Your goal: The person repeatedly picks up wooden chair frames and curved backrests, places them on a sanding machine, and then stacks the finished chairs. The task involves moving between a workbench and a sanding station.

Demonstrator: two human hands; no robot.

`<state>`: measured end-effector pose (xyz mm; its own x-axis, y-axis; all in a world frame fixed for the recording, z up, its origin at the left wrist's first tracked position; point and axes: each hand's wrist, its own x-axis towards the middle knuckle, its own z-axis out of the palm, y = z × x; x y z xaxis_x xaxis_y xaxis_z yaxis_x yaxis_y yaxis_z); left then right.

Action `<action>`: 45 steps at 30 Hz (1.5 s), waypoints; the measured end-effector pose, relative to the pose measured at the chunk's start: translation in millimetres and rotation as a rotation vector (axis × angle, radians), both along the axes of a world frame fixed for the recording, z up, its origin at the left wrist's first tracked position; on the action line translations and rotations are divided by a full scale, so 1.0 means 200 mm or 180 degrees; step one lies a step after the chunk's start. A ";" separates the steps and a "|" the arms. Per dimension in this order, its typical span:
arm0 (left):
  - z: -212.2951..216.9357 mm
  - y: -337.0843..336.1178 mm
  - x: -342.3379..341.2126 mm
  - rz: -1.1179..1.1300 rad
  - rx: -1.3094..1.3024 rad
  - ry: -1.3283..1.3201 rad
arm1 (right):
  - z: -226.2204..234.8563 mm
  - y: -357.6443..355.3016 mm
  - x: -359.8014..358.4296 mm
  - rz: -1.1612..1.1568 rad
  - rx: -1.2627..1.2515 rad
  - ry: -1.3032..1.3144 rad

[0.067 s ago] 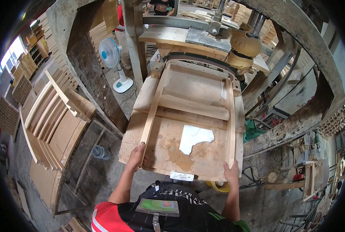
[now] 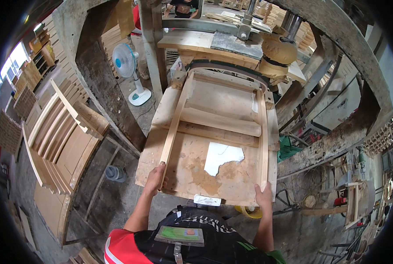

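Observation:
A wooden chair-back frame (image 2: pixel 220 122) with two long side legs and crosspieces lies on a worn plywood board (image 2: pixel 185 171). My left hand (image 2: pixel 154 178) is closed round the near end of its left leg. At the near end of the right leg, my right hand (image 2: pixel 263 196) grips it with the thumb on top. The frame's curved far end touches a dark curved sanding belt (image 2: pixel 227 67) between two small wooden blocks. Under the frame, an irregular white sheet (image 2: pixel 223 157) lies on the board.
Thick metal posts (image 2: pixel 110 88) of the machine rise on both sides. Left stand a white fan (image 2: pixel 126 61), a grey bucket (image 2: pixel 115 173) and a table with curved wooden frames (image 2: pixel 58 132). A yellow bucket (image 2: pixel 250 212) sits below the board's near edge. Other people are at the back.

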<state>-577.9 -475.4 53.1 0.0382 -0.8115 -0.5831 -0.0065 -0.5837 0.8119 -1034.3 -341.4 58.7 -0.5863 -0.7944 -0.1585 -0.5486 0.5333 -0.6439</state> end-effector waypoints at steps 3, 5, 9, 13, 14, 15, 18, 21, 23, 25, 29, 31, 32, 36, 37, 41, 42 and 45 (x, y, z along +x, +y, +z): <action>0.03 0.00 0.00 -0.0058 0.0123 -0.0132 | -0.02 0.01 -0.01 -0.0040 -0.0057 0.0118; 0.04 0.00 0.00 -0.0085 0.0111 -0.0131 | -0.02 0.01 -0.01 -0.0073 0.0010 0.0127; 0.06 0.00 0.01 -0.0119 0.0064 -0.0144 | 0.02 0.00 0.01 -0.0130 0.0071 0.0054; 0.08 0.01 0.00 -0.0086 0.0011 -0.0206 | 0.10 -0.01 0.03 -0.0061 0.0123 0.0026; 0.08 0.01 0.00 -0.0079 -0.0006 -0.0218 | 0.11 -0.01 0.05 -0.0087 0.0155 0.0041; 0.08 0.01 0.01 -0.0073 -0.0031 -0.0226 | 0.13 -0.01 0.06 -0.0113 0.0178 0.0061; 0.07 0.01 0.01 -0.0087 -0.0037 -0.0151 | 0.16 -0.01 0.06 -0.0109 0.0274 0.0099; 0.08 0.00 -0.01 -0.0103 -0.0047 -0.0179 | 0.15 0.00 0.06 -0.0131 0.0239 0.0285; 0.07 0.00 0.00 -0.0109 -0.0079 -0.0212 | 0.15 0.00 0.05 -0.0102 0.0161 0.0131; 0.06 0.01 0.02 -0.0088 -0.0109 -0.0246 | 0.15 -0.01 0.06 -0.0057 0.0063 0.0045; 0.00 0.04 0.03 -0.0132 -0.0186 -0.0303 | 0.05 0.01 0.07 -0.0065 0.0121 0.0325; -0.01 0.01 0.00 -0.0194 -0.0219 -0.0250 | -0.01 0.02 0.04 -0.0129 0.0146 0.0414; 0.00 0.00 -0.01 -0.0209 -0.0214 -0.0188 | -0.02 0.01 0.01 -0.0151 0.0098 0.0349; -0.02 0.02 0.02 -0.0174 -0.0127 -0.0217 | -0.01 0.00 0.03 -0.0112 0.0103 0.0005; -0.02 0.03 0.02 -0.0152 -0.0126 -0.0244 | -0.01 0.00 0.04 -0.0094 0.0127 -0.0017; -0.01 0.01 0.00 -0.0136 -0.0078 -0.0288 | 0.01 0.00 0.01 -0.0107 0.0115 -0.0012; -0.01 0.01 0.00 -0.0135 -0.0046 -0.0303 | 0.01 0.01 0.00 -0.0115 0.0094 -0.0005; -0.01 0.01 -0.01 -0.0133 -0.0085 -0.0237 | 0.01 0.01 -0.02 -0.0090 -0.0178 -0.0156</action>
